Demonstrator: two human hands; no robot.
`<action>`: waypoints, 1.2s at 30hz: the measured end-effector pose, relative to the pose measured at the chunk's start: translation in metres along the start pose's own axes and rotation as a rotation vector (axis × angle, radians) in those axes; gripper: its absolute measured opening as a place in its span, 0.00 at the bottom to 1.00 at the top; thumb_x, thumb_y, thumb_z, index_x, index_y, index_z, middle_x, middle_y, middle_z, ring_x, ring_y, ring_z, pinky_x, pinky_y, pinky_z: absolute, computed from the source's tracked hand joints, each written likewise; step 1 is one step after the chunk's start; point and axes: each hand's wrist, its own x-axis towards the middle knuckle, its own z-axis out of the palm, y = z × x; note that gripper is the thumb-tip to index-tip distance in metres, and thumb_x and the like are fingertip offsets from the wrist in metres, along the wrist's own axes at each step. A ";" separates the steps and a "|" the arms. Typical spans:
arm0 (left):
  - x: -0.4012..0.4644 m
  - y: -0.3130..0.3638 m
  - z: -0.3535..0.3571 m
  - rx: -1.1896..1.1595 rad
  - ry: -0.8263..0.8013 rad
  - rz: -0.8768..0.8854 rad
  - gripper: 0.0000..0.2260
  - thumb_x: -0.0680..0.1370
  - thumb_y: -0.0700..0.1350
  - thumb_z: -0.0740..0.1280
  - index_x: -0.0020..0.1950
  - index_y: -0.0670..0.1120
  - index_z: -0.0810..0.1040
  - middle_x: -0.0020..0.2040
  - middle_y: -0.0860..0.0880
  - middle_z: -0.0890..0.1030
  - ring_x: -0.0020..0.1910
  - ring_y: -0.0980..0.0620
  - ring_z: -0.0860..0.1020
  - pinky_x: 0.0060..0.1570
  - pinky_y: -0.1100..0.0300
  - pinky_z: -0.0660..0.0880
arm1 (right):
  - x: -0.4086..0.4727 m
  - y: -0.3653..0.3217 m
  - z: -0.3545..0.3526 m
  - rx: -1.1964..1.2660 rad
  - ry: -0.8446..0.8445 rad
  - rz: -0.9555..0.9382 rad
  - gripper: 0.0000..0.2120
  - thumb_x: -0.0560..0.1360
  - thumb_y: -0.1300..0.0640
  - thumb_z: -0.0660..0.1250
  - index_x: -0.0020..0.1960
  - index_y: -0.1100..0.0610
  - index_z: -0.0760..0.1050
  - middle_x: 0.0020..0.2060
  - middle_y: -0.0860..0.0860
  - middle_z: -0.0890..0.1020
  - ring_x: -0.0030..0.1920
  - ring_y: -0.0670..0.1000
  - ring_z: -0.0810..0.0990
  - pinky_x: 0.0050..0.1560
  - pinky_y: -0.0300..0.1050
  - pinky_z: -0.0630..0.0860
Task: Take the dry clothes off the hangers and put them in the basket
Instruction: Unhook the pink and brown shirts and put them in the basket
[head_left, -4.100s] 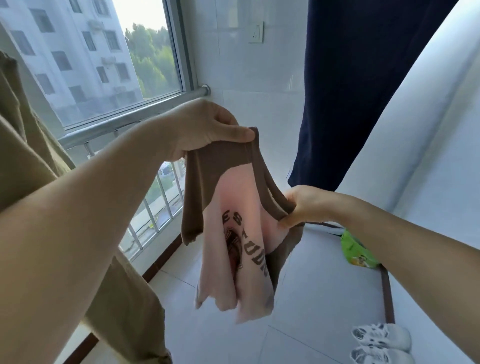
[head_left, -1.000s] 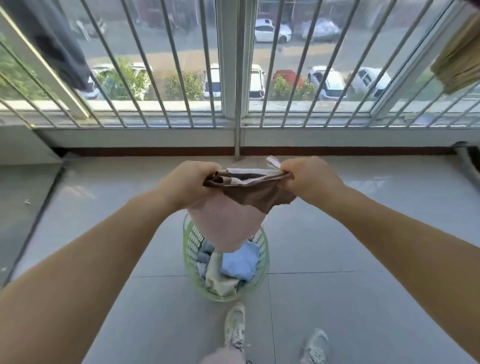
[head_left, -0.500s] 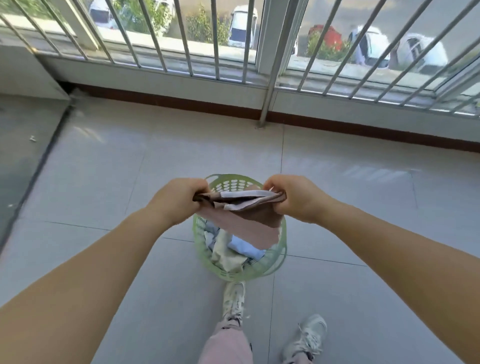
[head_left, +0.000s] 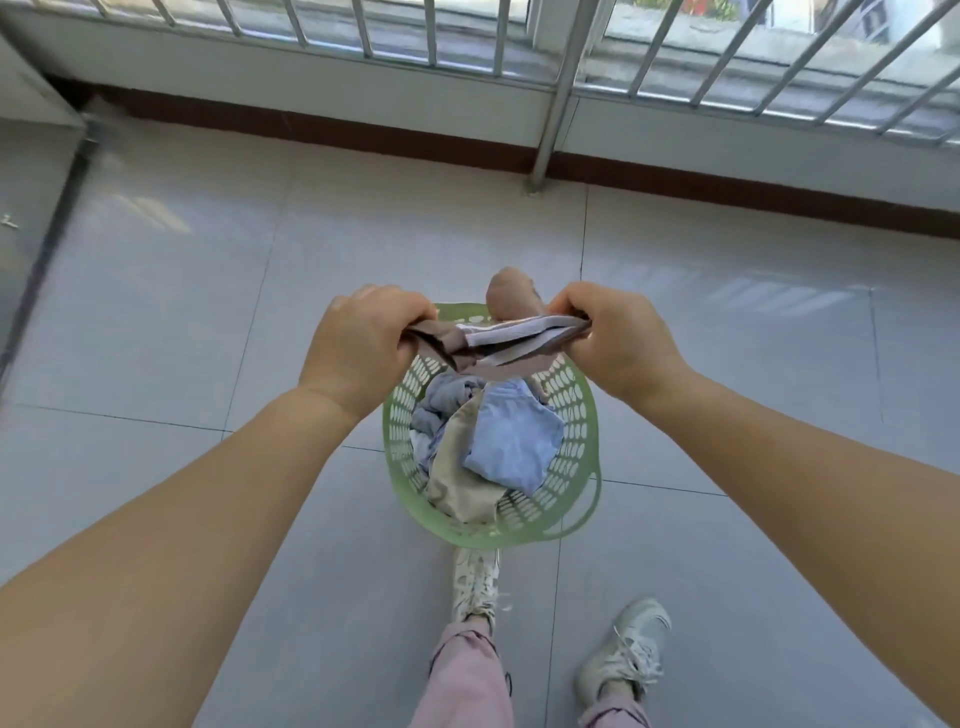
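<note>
While my left hand (head_left: 358, 343) and right hand (head_left: 621, 340) each clamp curled fingers on an end of the folded brown-and-pink cotton T-shirt (head_left: 511, 340), it hangs stretched between them just above the round green perforated plastic basket (head_left: 576, 410). Blue and beige clothes (head_left: 488, 447) already lie inside. I judge this piece only needs dropping; whether hangers remain full is out of view.

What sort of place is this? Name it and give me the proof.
Probably an enclosed home balcony used for drying laundry: a barred window runs along the tiled floor, and a green laundry basket of clothes stands below the folded garment that both hands hold.
</note>
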 end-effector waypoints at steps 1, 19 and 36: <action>-0.004 -0.004 0.006 0.014 0.011 0.022 0.11 0.67 0.39 0.61 0.45 0.44 0.80 0.40 0.46 0.81 0.41 0.41 0.77 0.42 0.50 0.70 | -0.002 0.003 0.009 0.005 -0.001 -0.001 0.08 0.69 0.66 0.64 0.45 0.57 0.78 0.38 0.53 0.82 0.40 0.57 0.77 0.41 0.51 0.75; -0.088 -0.073 0.183 0.145 -0.534 -0.152 0.12 0.71 0.34 0.62 0.47 0.47 0.79 0.44 0.47 0.80 0.48 0.43 0.76 0.51 0.57 0.63 | -0.039 0.110 0.220 0.214 -0.683 0.342 0.05 0.73 0.66 0.63 0.47 0.63 0.76 0.39 0.56 0.78 0.40 0.52 0.73 0.34 0.42 0.65; -0.001 -0.096 0.332 0.239 -0.596 -0.349 0.34 0.74 0.37 0.65 0.75 0.49 0.53 0.74 0.44 0.57 0.73 0.43 0.57 0.70 0.46 0.58 | 0.073 0.192 0.284 -0.081 -0.464 0.343 0.21 0.75 0.64 0.61 0.67 0.59 0.65 0.61 0.58 0.71 0.59 0.60 0.73 0.49 0.47 0.71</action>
